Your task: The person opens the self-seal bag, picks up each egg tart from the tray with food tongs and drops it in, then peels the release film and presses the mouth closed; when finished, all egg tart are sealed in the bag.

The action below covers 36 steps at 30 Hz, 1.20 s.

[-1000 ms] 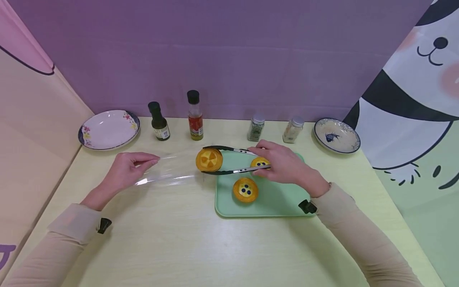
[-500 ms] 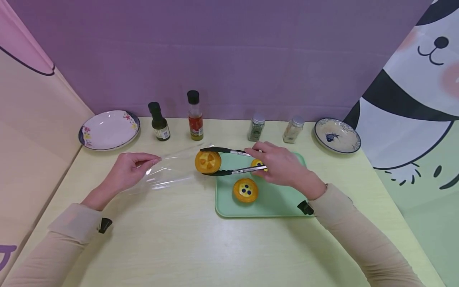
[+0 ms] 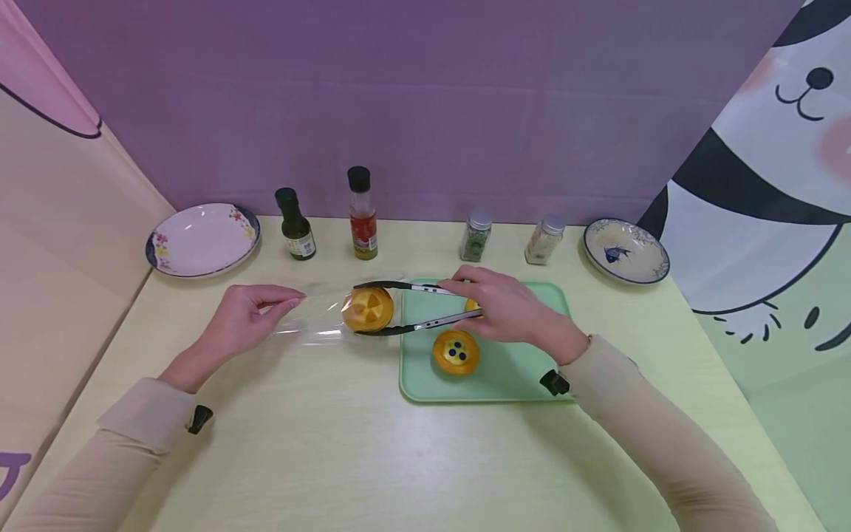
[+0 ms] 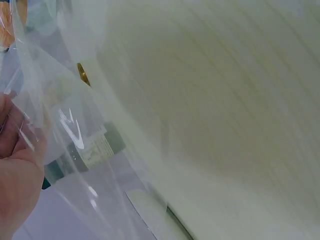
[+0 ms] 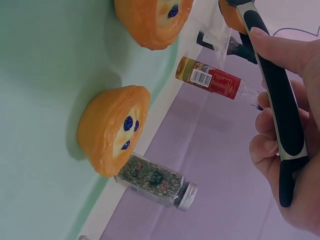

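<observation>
Presently, the green tray (image 3: 518, 377) held two blueberry-topped tarts (image 3: 456, 352). The left hand (image 3: 244, 316) pinched the clear plastic bag (image 3: 319, 316) between thumb and fingertips. The right hand (image 3: 510, 306), fingers curled, gripped the tongs (image 3: 439, 323), whose tips flanked the segmented tart (image 3: 368, 309) at the bag; depth of insertion could not be determined. Relative to the earlier frame, tongs and segmented tart had shifted left, nearer the left hand.

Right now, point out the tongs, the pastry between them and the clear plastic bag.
Tongs (image 3: 442, 322), head view, metal of the nearer arm.
Pastry (image 3: 368, 309), head view, middle of its top.
Clear plastic bag (image 3: 322, 318), head view, film left of the pastry.
</observation>
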### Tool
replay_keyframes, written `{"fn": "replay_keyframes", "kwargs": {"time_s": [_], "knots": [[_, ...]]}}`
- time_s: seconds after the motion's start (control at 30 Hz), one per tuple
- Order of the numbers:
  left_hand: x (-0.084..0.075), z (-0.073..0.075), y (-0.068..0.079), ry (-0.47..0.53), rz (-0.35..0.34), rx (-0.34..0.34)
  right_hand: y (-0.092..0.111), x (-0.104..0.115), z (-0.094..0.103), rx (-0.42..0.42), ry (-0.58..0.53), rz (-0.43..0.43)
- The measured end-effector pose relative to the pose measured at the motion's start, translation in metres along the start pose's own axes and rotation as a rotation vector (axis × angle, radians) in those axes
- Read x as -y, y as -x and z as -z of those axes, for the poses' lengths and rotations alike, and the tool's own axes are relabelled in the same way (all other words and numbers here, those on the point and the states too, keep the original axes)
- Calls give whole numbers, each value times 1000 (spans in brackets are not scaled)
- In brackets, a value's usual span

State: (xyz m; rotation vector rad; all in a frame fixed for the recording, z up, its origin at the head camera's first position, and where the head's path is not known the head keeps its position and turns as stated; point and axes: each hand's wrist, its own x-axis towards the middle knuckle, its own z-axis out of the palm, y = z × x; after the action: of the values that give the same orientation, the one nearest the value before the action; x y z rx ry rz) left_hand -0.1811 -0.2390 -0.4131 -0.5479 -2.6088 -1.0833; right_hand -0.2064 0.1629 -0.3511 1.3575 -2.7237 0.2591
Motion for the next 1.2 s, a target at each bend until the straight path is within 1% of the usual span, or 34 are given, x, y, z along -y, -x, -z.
{"fn": "replay_keyframes", "kwargs": {"time_s": [0.17,0.33,0.43,0.53,0.7,0.8,0.87,1.0,1.2], "knots": [[1,4,0,0,-8,6,-3,-5,-1,11,-71,-26],[1,9,-2,10,13,21,-2,-8,1,-15,-38,-27],[-1,9,-2,15,46,36,-2,-8,1,-21,-11,-20],[-4,8,-3,30,84,57,-3,-7,-1,-13,-11,-16],[-4,6,-2,46,125,72,-3,-5,-7,0,-86,-13],[-3,4,-2,56,107,57,-4,-4,-9,2,-137,-11],[-3,3,-2,60,82,43,-6,-4,-10,6,-168,-6],[-3,-1,-2,56,37,11,-11,-1,-12,42,-221,-20],[-2,-3,-1,23,4,-21,-17,2,-14,88,-287,-40]]}}
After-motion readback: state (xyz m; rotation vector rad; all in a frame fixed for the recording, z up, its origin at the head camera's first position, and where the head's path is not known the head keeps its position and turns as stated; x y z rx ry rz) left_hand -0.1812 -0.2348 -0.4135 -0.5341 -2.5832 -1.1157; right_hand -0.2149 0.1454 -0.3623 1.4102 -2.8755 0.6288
